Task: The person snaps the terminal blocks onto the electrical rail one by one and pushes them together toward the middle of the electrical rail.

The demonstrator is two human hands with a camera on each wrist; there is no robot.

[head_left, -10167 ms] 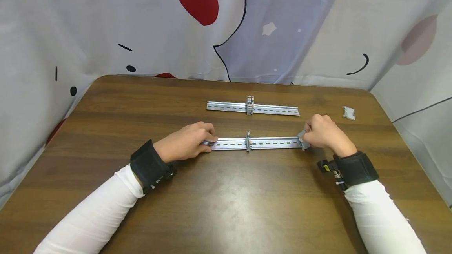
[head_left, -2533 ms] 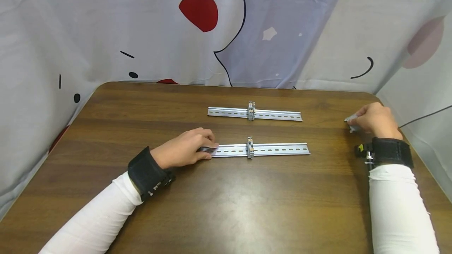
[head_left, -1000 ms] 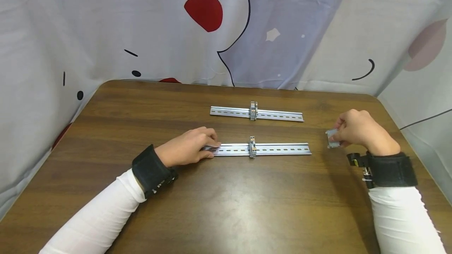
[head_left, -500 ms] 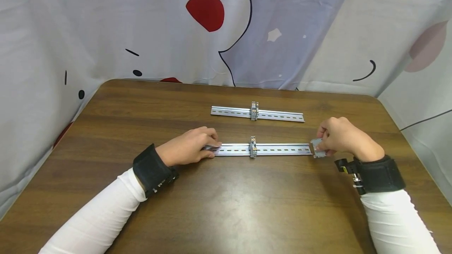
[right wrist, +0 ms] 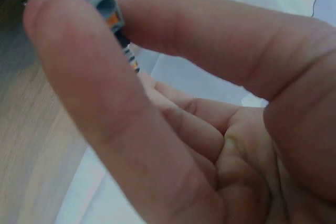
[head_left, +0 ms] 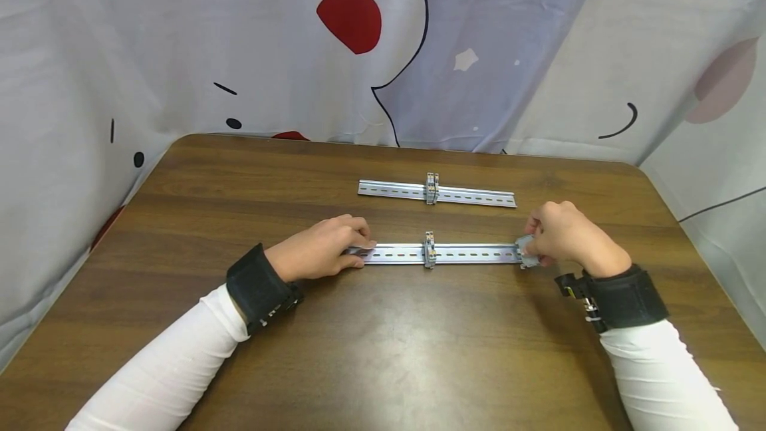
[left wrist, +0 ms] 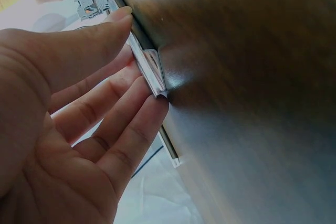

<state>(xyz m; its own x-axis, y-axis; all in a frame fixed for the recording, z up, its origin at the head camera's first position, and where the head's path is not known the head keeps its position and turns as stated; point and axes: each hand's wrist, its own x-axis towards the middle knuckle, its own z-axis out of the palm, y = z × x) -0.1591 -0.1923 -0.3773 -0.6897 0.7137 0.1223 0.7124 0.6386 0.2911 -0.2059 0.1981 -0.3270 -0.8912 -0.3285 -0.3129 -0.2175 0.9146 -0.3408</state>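
My left hand (head_left: 320, 248) pinches the left end of the near slotted metal DIN rail (head_left: 473, 254) between thumb and fingertips; the left wrist view shows the rail's end (left wrist: 152, 72) there. Near the rail's middle, grey terminal blocks (head_left: 429, 250) with orange spots sit across it. At the right end, my right hand (head_left: 565, 237) pinches a light grey terminal block (head_left: 525, 251), which overlaps the rail's tip in the head view. In the right wrist view this terminal block (right wrist: 100, 1) is between thumb and index finger, partly hidden by the fingertip.
A second DIN rail (head_left: 389, 188) lies farther back on the wooden table (head_left: 371, 351), with terminal blocks (head_left: 431, 188) standing near its middle. A patterned cloth (head_left: 239, 38) hangs behind the table and along its sides.
My right hand picked up the loose terminal block at the far right and brought it leftward and nearer, to the rail's right end. My left hand stays on the rail's left end.
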